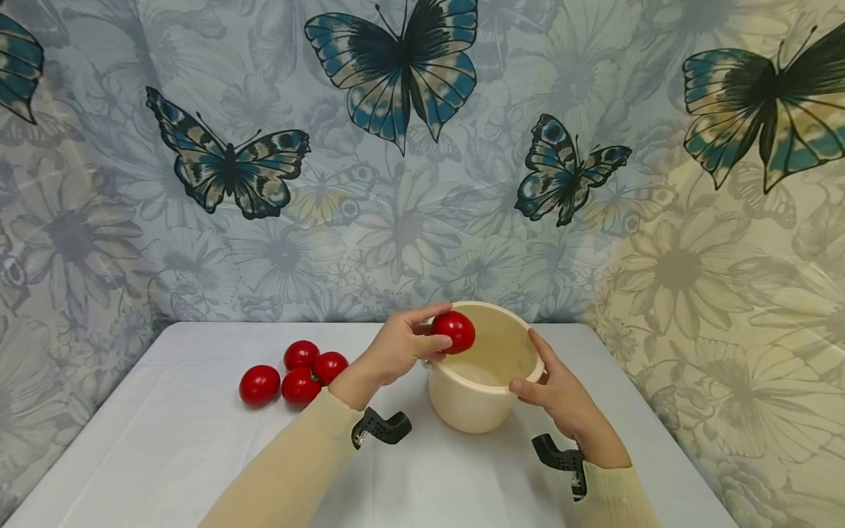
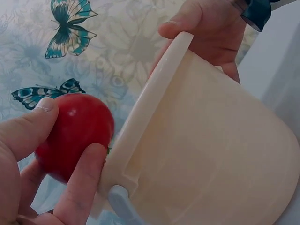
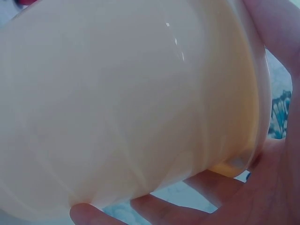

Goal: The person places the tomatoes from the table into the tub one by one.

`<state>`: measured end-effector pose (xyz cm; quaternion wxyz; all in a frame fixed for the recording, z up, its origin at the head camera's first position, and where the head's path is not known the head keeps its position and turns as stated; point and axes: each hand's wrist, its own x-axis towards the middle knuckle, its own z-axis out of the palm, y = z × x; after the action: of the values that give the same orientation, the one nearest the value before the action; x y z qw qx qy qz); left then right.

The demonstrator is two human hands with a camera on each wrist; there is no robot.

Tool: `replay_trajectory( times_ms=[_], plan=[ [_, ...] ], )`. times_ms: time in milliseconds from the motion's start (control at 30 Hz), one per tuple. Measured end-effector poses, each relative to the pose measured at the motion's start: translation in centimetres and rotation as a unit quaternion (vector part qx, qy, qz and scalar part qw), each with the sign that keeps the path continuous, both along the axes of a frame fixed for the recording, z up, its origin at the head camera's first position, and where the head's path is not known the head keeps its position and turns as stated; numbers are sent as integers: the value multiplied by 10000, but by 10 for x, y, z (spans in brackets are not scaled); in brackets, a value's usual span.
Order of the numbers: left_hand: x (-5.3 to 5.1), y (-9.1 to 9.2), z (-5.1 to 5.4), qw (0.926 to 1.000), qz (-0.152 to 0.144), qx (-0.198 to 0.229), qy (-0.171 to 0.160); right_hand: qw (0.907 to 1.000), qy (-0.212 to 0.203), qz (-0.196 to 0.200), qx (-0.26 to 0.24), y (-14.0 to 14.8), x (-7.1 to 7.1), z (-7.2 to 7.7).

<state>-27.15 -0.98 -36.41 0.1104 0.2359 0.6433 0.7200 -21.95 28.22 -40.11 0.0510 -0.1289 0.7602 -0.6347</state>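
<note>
Left hand (image 1: 394, 347): fingers part-curled, pinching one tomato (image 1: 454, 331); round, no clear long axis. Tomato is at the bucket (image 1: 470, 411) mouth, by its left rim. Right hand (image 1: 564, 400), farther off, grips the opposite rim.

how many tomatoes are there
5: one tomato in the left hand at the mouth of the bucket; four on the table to the left: the leftmost one, back one, right one, front one. Any behind the bucket's near wall would be hidden.
</note>
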Motion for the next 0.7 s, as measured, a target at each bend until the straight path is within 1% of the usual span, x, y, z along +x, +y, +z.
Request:
replay_trajectory(
  times_ms=[133,233,433,500,600,700],
  plan=[
    [0,-3,-3,9998,-159,118,-5,10000,-13,-40,33,-1,0,1],
    [-1,-5,-4,9994,-235,238,-83,9999,-38,-82,106,-2,-1,1],
    [0,-5,-4,9993,-205,291,-129,9997,-14,-139,189,-1,-2,1],
    [1,-5,-4,9990,-158,361,-202,9997,-21,-150,176,-1,-2,1],
    [4,-7,-5,9972,-103,621,-392,9997,-58,-158,184,-1,-2,1],
    [9,-13,-7,9930,-9,1008,-610,9997,-64,-150,164,-1,-1,1]
  ],
)
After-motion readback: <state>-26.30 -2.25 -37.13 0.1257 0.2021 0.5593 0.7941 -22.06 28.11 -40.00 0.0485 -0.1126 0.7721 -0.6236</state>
